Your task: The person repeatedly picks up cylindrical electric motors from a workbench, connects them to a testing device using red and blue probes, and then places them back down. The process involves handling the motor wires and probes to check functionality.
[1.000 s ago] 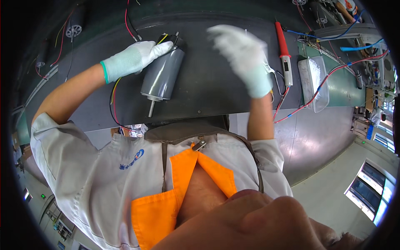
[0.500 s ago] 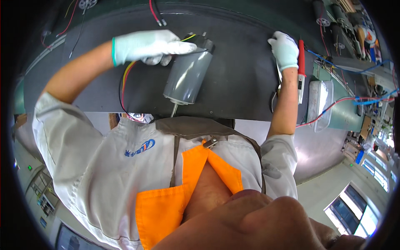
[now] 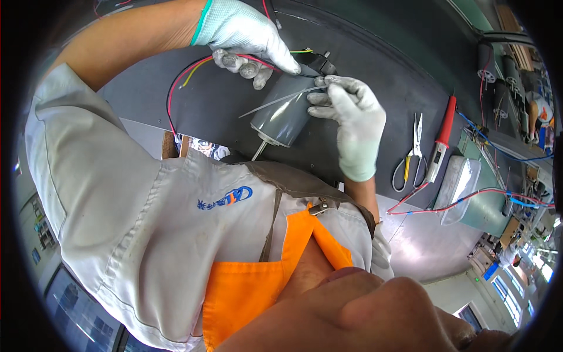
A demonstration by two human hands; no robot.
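A grey cylindrical motor [image 3: 284, 108] lies on the dark bench, its metal shaft [image 3: 259, 151] pointing toward me. My left hand [image 3: 249, 44], in a white glove, is closed on the motor's red and black wires [image 3: 258, 60] by the far end; the forefinger and thumb reach over the casing. My right hand [image 3: 353, 114], gloved too, pinches one end of a thin translucent strip [image 3: 275, 103]. That strip slants across the motor toward the left; whether it is a tie or a sleeve I cannot tell. The right fingertips are close to the left thumb.
Scissors [image 3: 416, 146] with a yellow-marked handle lie right of my right hand. Beside them is a red-handled probe-like tool [image 3: 444, 129] with a red cable. A clear plastic box [image 3: 457, 188] stands farther right. More motors [image 3: 485, 61] sit at the back right.
My right hand has come left from beside the red-handled tool to the motor, bringing the translucent strip. The scissors it covered now show. The view has shifted, and my left hand has bent over the wires.
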